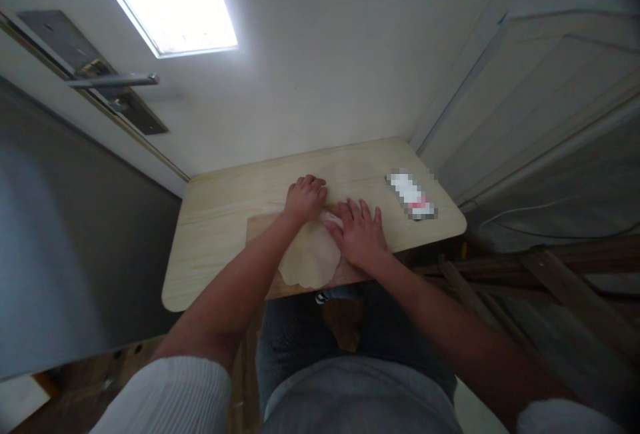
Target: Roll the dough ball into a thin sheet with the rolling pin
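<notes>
A thin cream sheet (311,259) with a wavy edge lies over a brown board (259,227) at the table's near side. I cannot tell whether it is dough, paper or cloth. At its far edge, my left hand (306,199) is closed with the fingers bent downward; what lies under them is hidden. My right hand (361,233) rests palm down at the sheet's right side, its fingers spread and pointing away from me. Between the two hands shows a narrow pale, folded-looking strip (332,219), which touches my right thumb.
The light wooden table (215,234) stands against a white door with a metal handle (115,81) and a bright window pane (175,1). A blurred-out white object (411,194) lies at the table's right. Wooden slats (500,274) and cables are at the right.
</notes>
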Tool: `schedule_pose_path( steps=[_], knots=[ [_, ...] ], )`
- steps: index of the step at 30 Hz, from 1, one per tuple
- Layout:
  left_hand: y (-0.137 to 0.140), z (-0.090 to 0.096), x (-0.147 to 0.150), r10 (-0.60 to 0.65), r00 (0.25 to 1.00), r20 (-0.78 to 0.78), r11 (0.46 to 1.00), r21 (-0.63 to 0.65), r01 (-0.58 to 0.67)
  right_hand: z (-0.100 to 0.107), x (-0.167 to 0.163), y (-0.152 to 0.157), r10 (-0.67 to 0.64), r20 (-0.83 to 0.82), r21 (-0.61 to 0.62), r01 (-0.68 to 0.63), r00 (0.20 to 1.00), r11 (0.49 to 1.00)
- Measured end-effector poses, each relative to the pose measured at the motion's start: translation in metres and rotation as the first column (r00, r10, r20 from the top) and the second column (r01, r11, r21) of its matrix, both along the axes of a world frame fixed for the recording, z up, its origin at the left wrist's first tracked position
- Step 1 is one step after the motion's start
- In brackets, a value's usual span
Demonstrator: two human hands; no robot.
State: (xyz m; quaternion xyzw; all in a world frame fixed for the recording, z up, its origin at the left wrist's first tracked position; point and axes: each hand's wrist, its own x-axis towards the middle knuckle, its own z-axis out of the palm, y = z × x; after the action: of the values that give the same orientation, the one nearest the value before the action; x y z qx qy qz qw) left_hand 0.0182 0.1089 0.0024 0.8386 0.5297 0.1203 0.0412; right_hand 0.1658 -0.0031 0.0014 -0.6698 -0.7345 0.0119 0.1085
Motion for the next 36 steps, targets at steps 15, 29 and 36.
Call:
schedule_pose_path(
  steps=[15, 29, 36],
  knots=[
    [-0.096, -0.002, -0.053, 0.128, 0.992, -0.001, 0.991, 0.035, -0.128, -0.002, -0.040, -0.076, 0.159, -0.038, 0.034, -0.158, 0.987, 0.987],
    [-0.182, -0.003, -0.068, 0.367, 0.924, 0.111, 0.921, 0.094, -0.377, 0.006, -0.001, -0.062, 0.158, -0.147, 0.104, -0.144, 0.976, 0.984],
    [-0.213, -0.003, -0.080, 0.446, 0.889, 0.106, 0.892, 0.036, -0.451, 0.015, 0.009, -0.058, 0.159, -0.066, 0.023, -0.158, 0.985, 0.987]
  ],
)
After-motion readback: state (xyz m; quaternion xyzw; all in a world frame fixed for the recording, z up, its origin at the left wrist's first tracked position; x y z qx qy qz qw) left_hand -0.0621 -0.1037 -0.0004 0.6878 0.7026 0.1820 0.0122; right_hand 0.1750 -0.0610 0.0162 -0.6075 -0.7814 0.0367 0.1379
